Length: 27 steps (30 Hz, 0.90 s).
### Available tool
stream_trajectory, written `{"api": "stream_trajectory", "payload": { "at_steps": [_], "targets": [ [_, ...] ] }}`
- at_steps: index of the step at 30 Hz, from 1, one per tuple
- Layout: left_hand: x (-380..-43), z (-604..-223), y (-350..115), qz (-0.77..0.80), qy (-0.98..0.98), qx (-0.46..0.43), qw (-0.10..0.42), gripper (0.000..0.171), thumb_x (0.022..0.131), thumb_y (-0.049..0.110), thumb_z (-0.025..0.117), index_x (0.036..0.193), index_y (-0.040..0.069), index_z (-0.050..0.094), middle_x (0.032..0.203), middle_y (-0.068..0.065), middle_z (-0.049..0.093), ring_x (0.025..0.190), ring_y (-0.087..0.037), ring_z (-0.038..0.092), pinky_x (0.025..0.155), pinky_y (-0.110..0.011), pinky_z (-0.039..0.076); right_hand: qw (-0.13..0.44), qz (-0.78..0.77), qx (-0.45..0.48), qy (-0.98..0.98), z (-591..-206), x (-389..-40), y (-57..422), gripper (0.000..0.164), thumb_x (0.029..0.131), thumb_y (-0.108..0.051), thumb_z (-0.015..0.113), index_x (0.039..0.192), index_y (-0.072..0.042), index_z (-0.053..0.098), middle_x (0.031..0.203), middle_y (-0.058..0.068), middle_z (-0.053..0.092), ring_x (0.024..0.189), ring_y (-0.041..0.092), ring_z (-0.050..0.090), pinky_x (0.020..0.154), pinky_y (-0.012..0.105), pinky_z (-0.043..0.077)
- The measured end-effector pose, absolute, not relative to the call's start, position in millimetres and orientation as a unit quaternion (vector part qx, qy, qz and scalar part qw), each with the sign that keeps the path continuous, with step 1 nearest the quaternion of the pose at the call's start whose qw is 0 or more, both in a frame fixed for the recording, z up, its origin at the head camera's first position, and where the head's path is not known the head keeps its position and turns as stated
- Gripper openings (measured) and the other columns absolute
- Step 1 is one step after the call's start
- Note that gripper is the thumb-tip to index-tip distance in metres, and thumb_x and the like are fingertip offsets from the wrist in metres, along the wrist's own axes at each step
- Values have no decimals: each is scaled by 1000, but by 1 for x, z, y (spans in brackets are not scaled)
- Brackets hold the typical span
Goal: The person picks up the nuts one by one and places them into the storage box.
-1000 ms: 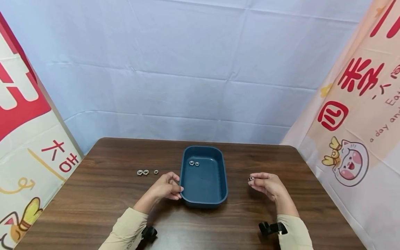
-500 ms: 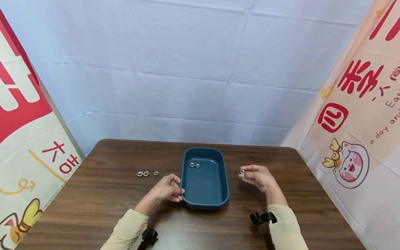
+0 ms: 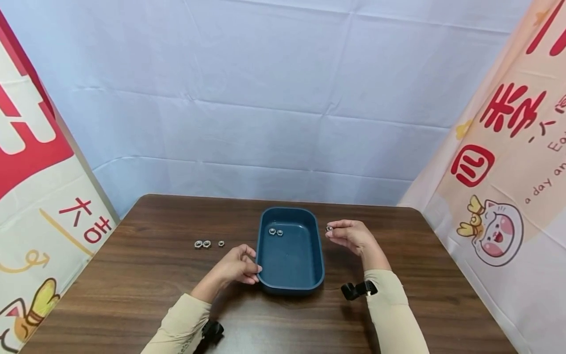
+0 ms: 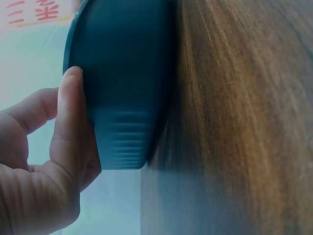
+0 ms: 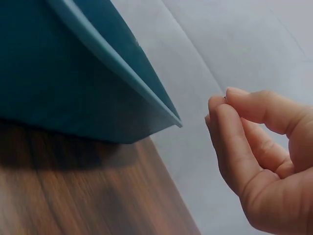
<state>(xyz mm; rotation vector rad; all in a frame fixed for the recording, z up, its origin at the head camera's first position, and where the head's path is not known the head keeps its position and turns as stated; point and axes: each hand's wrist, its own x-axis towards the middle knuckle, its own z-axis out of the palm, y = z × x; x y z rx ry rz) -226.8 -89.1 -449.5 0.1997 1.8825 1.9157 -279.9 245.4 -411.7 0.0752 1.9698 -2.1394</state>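
Observation:
A blue rectangular plastic bin (image 3: 289, 268) stands on the table with two metal hex nuts lying in it, a left one (image 3: 272, 231) and a right one (image 3: 280, 233). My left hand (image 3: 239, 265) holds the bin's left rim near the front corner; the left wrist view shows a fingertip (image 4: 73, 73) against the outer wall just under the rim. Beyond the bin's right side, my right hand (image 3: 353, 237) pinches another hex nut (image 3: 329, 229) between thumb and fingertips. In the right wrist view the fingers hide nearly all of that nut.
Left of the bin, two larger hex nuts (image 3: 202, 244) lie side by side on the brown wooden table (image 3: 146, 265), with a smaller nut (image 3: 221, 243) to their right. A pale cloth (image 3: 247, 98) hangs behind the table, and printed cloths (image 3: 491, 196) hang at both sides.
My right hand has moved left and toward the back with its nut, ending near the bin's right rim. The left hand and the bin have stayed put.

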Motion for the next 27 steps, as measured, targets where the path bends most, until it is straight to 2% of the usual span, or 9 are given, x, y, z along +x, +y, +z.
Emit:
{"api": "stream_trajectory", "payload": {
  "at_steps": [6,13,18,27],
  "targets": [
    [-226,-451,-90,692,682,73,226,36,78,-7,65,102,-5,38,70,-15,56,52,-19,61,50,-28,54,116,-703,33,701,-414,-292,232,41,80,9,66,117,17,52,90,12,66,81,20,66,84,41,49],
    [-227,-452,-89,691,684,80,220,37,78,-7,65,104,-7,38,70,-15,56,52,-18,61,49,-27,53,132,-708,23,694,-414,-302,216,39,80,13,63,117,19,51,85,11,66,74,16,65,78,35,53],
    [-227,-451,-89,692,683,80,220,37,78,-7,65,104,-7,38,70,-15,55,52,-18,61,49,-27,53,146,-694,34,704,-410,-309,203,36,82,12,60,117,18,52,94,21,65,74,16,66,77,35,53],
    [-226,-449,-90,689,686,80,220,38,78,-7,65,105,-9,38,71,-15,55,52,-19,62,49,-28,54,142,-643,59,750,-408,-324,179,30,81,9,64,110,13,60,86,14,67,76,20,67,86,45,47]
  ]
}}
